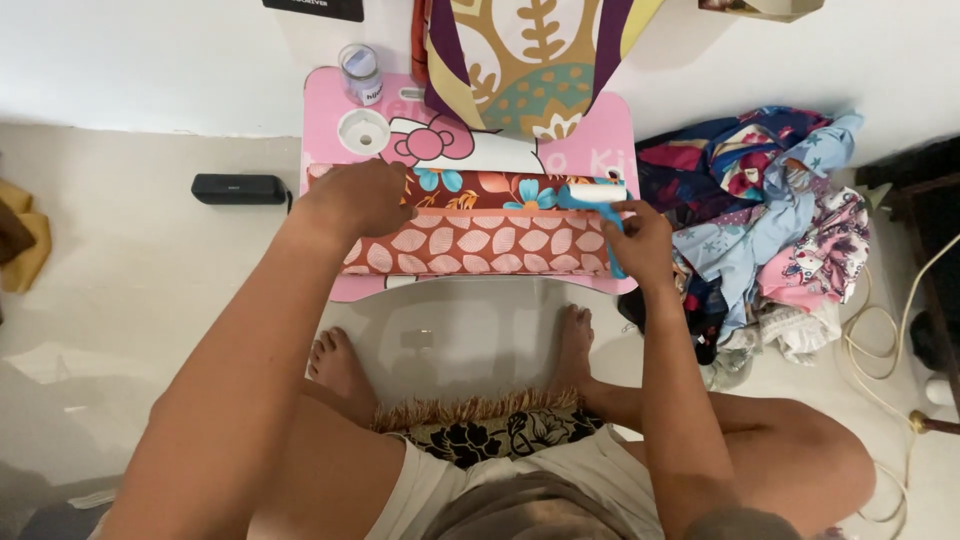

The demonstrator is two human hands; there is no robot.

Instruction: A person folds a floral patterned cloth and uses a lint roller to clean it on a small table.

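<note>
Clear jar (360, 73) at pink table (330, 110) back left corner. Black box (239, 189) on floor, left. Clothes pile (770, 220) on floor, right.

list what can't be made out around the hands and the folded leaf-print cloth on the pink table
Head view only:
- Folded rust leaf-print cloth: left end under left hand.
- Blue-handled lint roller: grip hidden by right hand.
- Patterned hanging fabric: cut by top edge.
- Pink table: legs hidden.

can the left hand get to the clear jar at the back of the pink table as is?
Probably yes. The left hand rests on the folded cloth, and the clear jar stands just beyond it at the back left corner of the pink table, with only bare tabletop and a white cup holder between.
</note>
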